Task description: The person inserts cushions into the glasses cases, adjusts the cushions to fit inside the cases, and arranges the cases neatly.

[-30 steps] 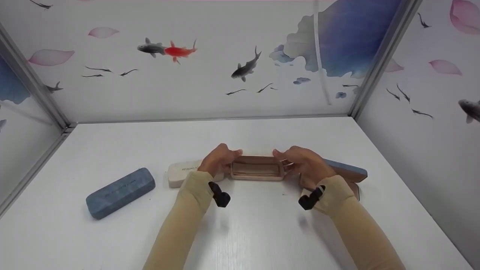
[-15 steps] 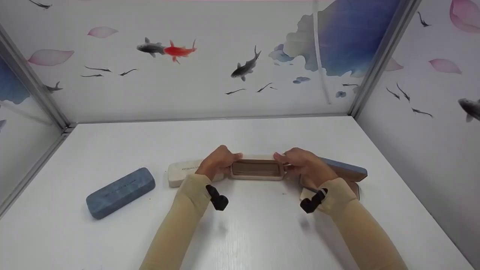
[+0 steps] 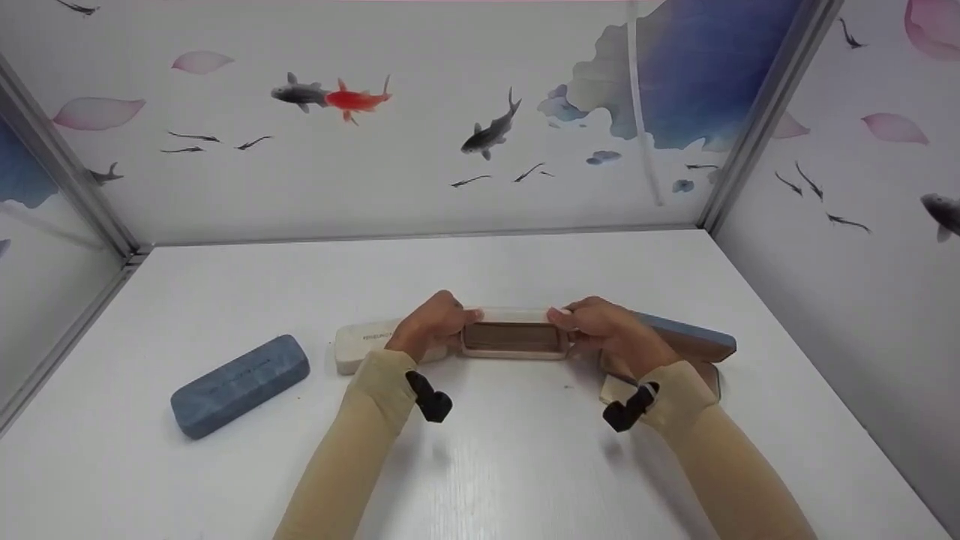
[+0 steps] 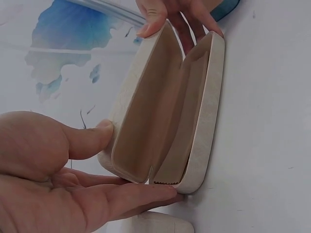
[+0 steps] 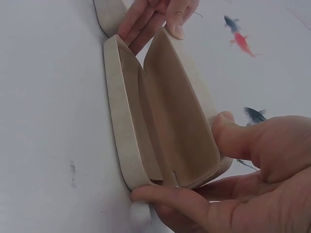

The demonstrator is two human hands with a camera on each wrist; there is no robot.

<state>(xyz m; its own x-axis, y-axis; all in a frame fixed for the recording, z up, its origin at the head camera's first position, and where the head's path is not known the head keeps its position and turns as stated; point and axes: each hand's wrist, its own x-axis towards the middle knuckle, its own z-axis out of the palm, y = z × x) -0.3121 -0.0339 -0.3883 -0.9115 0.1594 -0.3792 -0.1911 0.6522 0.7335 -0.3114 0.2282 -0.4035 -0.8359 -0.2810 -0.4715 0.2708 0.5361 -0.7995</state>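
Note:
A cream glasses case (image 3: 516,354) stands partly open in the middle of the white table, its brown-lined inside facing me. In the left wrist view a brown cloth (image 4: 177,150) with a zigzag edge lies in the base. My left hand (image 3: 433,321) grips the case's left end, thumb on the lid and fingers at the base. At the opposite end my right hand (image 3: 611,330) holds it the same way. Both thumbs (image 5: 233,133) rest on the lid's outer side near its edge.
A closed cream case (image 3: 360,351) lies just left of the left hand, partly covered by it. Farther left is a closed blue case (image 3: 240,386). Beside the right hand sits an open blue case (image 3: 694,339), with a cream piece (image 3: 616,388) partly hidden by the wrist. Printed walls (image 3: 420,202) enclose the table.
The lid of the held case has tilted down toward me, so more of its outer side shows and the opening looks narrower. Both wrists have dropped slightly.

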